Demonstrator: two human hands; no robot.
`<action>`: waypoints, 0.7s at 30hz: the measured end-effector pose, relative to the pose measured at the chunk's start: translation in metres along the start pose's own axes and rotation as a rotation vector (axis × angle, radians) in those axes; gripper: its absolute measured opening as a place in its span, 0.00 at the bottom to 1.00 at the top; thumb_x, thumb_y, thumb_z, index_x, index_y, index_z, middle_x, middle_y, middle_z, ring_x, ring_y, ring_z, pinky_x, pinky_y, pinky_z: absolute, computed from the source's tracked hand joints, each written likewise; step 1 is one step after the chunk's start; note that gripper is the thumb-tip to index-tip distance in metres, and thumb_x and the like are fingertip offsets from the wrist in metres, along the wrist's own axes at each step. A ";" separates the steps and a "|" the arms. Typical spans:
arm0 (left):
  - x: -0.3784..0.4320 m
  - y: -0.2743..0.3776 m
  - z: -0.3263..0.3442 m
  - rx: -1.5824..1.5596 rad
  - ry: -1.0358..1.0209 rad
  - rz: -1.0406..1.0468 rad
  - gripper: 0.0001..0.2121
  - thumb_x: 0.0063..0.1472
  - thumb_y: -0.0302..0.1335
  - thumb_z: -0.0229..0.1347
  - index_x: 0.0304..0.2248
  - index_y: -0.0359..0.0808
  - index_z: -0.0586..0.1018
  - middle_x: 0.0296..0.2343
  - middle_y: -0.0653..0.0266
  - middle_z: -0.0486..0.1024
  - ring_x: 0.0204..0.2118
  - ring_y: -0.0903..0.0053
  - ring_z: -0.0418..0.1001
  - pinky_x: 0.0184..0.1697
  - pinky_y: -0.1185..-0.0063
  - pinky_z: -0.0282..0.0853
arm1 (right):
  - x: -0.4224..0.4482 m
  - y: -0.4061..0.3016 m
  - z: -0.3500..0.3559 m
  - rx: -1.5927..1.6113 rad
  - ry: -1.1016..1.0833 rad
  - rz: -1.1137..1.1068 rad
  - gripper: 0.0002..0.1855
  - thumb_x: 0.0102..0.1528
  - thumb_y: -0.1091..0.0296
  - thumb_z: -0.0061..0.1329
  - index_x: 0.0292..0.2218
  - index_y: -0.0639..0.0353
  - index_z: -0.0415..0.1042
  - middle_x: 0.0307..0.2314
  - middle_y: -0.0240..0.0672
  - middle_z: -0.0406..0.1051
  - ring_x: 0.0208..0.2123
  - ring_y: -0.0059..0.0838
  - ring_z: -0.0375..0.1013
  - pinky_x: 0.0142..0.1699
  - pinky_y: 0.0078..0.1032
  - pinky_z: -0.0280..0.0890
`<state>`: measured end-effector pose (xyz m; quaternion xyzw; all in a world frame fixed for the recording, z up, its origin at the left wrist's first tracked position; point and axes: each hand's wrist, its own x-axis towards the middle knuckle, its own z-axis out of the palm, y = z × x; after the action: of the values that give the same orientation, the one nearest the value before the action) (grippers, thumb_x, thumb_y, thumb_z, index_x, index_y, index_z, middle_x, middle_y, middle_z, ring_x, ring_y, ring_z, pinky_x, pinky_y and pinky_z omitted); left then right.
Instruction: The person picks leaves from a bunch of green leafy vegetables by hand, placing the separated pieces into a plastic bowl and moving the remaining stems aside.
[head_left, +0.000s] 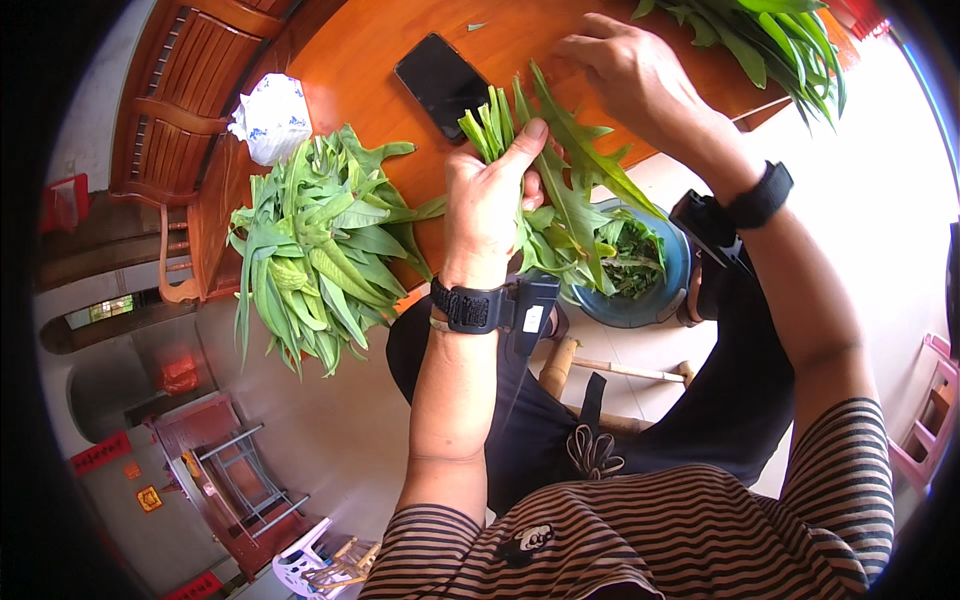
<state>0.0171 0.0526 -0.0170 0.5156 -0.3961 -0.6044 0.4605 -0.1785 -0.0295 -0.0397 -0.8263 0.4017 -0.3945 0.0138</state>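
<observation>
My left hand (484, 199) is closed around a bunch of long green leaves (574, 180), probably a leafy vegetable. Their pale stem ends (489, 124) poke up past my thumb, and the leaves hang down to the right. Over the wooden table (352, 79), my right hand (619, 64) is apart from the bunch, fingers loosely bent, with nothing visible in it. To the left, a big pile of similar greens (322, 240) overhangs the table's edge. Another heap of greens (765, 37) lies at the far right corner.
A black smartphone (442, 82) lies on the table beyond my left hand. A tissue pack (274, 116) sits near the wooden chair (202, 82). Below, between my legs, a blue bucket (679, 266) holds leaf scraps (634, 259). Bamboo stool parts (559, 367) show beneath me.
</observation>
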 end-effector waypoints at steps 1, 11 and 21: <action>-0.002 0.001 0.000 0.038 -0.004 -0.008 0.10 0.62 0.32 0.61 0.34 0.33 0.78 0.25 0.65 0.77 0.18 0.87 0.64 0.19 0.86 0.57 | 0.000 0.002 0.006 0.027 0.006 -0.022 0.13 0.49 0.75 0.51 0.38 0.62 0.77 0.27 0.45 0.72 0.31 0.48 0.75 0.35 0.39 0.70; -0.003 0.001 -0.006 0.018 0.065 -0.018 0.10 0.64 0.31 0.60 0.38 0.31 0.79 0.26 0.62 0.77 0.19 0.85 0.67 0.19 0.85 0.60 | 0.005 0.004 0.034 -0.037 -0.216 -0.045 0.06 0.47 0.73 0.53 0.31 0.59 0.76 0.27 0.41 0.70 0.32 0.47 0.75 0.35 0.39 0.70; -0.009 0.006 0.002 0.057 -0.018 -0.064 0.10 0.64 0.33 0.59 0.34 0.34 0.80 0.20 0.68 0.77 0.17 0.88 0.66 0.17 0.87 0.55 | -0.009 -0.018 -0.003 0.185 0.018 -0.319 0.03 0.48 0.73 0.52 0.25 0.63 0.72 0.24 0.39 0.67 0.32 0.43 0.73 0.35 0.36 0.68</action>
<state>0.0167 0.0594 -0.0085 0.5355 -0.4003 -0.6119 0.4226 -0.1722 -0.0104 -0.0377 -0.8712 0.2277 -0.4343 0.0232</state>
